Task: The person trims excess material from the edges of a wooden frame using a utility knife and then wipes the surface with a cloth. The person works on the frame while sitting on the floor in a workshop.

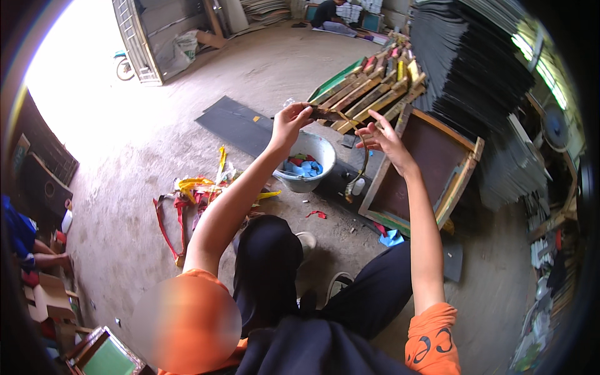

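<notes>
My left hand (pixel 291 129) is raised ahead of me, its thumb and fingers pinched on one end of a dark brown strip (pixel 326 114), perhaps of tape. The strip runs toward my right hand (pixel 389 145) and then curls down in a long, thin tail. My right hand's fingers are spread apart beside the strip, and no grip on it shows. Below my hands stands a pale grey bucket (pixel 289 181) with blue and red scraps (pixel 305 167) inside. To its right, a wooden frame (pixel 445 130) with a dark brown panel leans at a tilt.
Red and yellow strips (pixel 197 187) lie heaped on the concrete floor, left of the bucket. A dark flat board (pixel 231 122) lies beyond them. Several wooden frames (pixel 375 87) are piled at the back right, near tall stacks of dark sheets (pixel 450 56). One person (pixel 334 15) sits far off; another's leg (pixel 53 259) shows at left.
</notes>
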`<act>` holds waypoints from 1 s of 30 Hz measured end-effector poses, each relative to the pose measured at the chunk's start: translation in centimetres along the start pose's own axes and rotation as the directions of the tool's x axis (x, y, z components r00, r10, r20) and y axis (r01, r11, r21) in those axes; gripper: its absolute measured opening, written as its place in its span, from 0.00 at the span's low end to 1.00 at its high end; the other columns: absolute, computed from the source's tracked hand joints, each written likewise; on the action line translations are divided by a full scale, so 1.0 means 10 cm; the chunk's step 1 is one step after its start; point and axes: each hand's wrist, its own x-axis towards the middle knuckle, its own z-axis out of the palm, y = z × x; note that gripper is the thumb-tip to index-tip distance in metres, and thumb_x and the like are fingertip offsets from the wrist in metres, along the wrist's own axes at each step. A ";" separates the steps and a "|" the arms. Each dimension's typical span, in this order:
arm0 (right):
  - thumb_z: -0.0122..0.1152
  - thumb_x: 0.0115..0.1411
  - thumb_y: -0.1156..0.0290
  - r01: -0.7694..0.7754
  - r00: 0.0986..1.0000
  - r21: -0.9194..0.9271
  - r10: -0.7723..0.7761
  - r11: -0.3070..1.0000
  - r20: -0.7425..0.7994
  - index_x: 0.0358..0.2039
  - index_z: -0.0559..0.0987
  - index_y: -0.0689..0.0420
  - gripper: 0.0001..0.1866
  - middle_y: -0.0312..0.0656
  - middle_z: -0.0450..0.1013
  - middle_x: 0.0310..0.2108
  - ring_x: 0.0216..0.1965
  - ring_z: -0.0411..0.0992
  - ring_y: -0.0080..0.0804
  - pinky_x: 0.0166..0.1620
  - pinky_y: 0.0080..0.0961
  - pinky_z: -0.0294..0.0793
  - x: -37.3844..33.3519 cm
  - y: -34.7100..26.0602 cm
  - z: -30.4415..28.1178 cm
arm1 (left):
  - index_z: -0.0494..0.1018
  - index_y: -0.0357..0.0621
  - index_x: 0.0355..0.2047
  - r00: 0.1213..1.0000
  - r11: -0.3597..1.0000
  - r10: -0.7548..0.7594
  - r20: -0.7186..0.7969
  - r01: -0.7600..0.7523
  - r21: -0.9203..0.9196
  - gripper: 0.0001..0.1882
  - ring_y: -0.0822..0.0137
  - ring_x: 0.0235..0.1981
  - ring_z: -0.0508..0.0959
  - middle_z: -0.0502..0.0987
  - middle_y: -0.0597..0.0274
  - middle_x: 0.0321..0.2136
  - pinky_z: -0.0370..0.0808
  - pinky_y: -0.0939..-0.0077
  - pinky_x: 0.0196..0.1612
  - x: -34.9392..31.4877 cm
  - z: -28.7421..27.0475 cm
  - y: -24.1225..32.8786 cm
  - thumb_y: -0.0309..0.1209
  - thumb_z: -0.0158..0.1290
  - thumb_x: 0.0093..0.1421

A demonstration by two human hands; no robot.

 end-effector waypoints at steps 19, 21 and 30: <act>0.58 0.49 0.76 0.158 0.959 -0.547 0.005 0.822 0.285 0.37 0.68 0.61 0.14 0.48 0.66 0.35 0.38 0.66 0.43 0.45 0.36 0.65 1.56 2.44 3.57 | 0.71 0.43 0.37 0.765 0.511 -0.028 -0.644 0.564 0.648 0.12 0.63 0.36 0.73 0.73 0.55 0.33 0.70 0.72 0.40 -1.35 -3.23 -1.60 0.32 0.56 0.52; 0.56 0.50 0.75 0.265 0.949 -0.643 -0.078 0.718 0.305 0.37 0.68 0.60 0.13 0.48 0.65 0.37 0.42 0.63 0.44 0.47 0.37 0.63 1.54 2.56 3.68 | 0.71 0.46 0.38 0.839 0.173 0.063 -0.540 0.524 0.834 0.13 0.59 0.40 0.69 0.69 0.54 0.37 0.67 0.68 0.45 -1.51 -3.37 -1.79 0.34 0.56 0.52; 0.52 0.53 0.76 0.426 0.881 -0.426 -0.259 0.798 0.397 0.35 0.72 0.61 0.08 0.47 0.64 0.38 0.43 0.64 0.43 0.47 0.35 0.65 1.47 1.97 3.10 | 0.70 0.45 0.40 0.824 0.380 0.158 -0.543 0.457 0.804 0.11 0.54 0.47 0.60 0.63 0.51 0.43 0.56 0.61 0.51 -1.49 -2.96 -1.50 0.33 0.49 0.57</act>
